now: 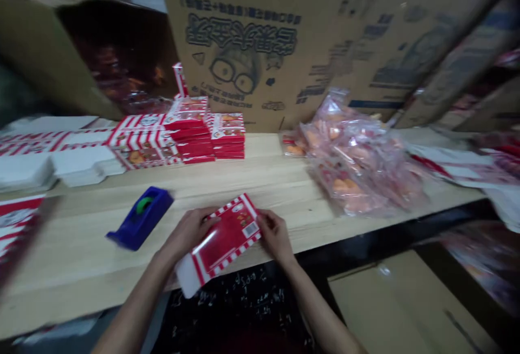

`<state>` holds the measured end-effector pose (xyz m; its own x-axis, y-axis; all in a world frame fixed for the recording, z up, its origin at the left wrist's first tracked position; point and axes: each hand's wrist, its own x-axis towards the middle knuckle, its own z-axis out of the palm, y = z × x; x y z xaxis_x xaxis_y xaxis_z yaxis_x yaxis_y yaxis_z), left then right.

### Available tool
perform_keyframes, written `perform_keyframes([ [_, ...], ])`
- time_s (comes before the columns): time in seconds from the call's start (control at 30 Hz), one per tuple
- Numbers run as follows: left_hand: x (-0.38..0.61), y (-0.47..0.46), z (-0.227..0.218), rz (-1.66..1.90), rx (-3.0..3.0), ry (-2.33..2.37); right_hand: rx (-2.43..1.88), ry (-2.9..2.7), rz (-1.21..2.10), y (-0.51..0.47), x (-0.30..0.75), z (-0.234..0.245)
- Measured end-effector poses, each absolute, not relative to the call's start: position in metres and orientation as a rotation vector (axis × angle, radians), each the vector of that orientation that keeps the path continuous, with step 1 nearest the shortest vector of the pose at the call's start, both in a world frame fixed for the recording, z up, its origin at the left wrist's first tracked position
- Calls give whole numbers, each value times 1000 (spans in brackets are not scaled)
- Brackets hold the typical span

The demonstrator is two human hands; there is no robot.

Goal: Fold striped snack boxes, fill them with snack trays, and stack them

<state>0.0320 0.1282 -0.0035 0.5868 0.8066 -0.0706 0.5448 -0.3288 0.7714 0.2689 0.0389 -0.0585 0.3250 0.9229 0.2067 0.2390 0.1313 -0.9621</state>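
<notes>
Between my two hands is a red and white striped carton (229, 232), tilted over the table's front edge, with a white flap sticking out at its lower left end. My left hand (193, 229) grips its upper left side, the fingers partly hidden behind it. At the opposite end my right hand (276, 232) closes on the right edge near the barcode. A blue tape dispenser (142, 217) with a green roll stands left of my left hand. To the right lies a heap of clear plastic bags (353, 153) with orange-pink items inside.
Stacked red and white cartons (190, 132) and flat white-flapped cartons (81, 153) line the table's back left. Behind stands a large printed cardboard box (260, 45); an open box (125, 56) is at its left. Another cardboard box (406, 300) sits below the table's edge at right.
</notes>
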Motion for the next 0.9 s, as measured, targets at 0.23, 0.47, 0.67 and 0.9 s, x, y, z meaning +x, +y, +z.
perform_keyframes([
  [0.23,33,160,-60,558,2369,1359,-1626,-1233,224,45,361,-47],
  [0.47,23,132,-43,796,2347,1360,-2005,-1250,-115,40,495,-13],
  [0.67,30,113,-16,837,2224,1295,-1754,-1156,-67,29,512,15],
  [0.9,54,87,29,1095,1707,1381,-1477,-1091,364,15,446,57],
])
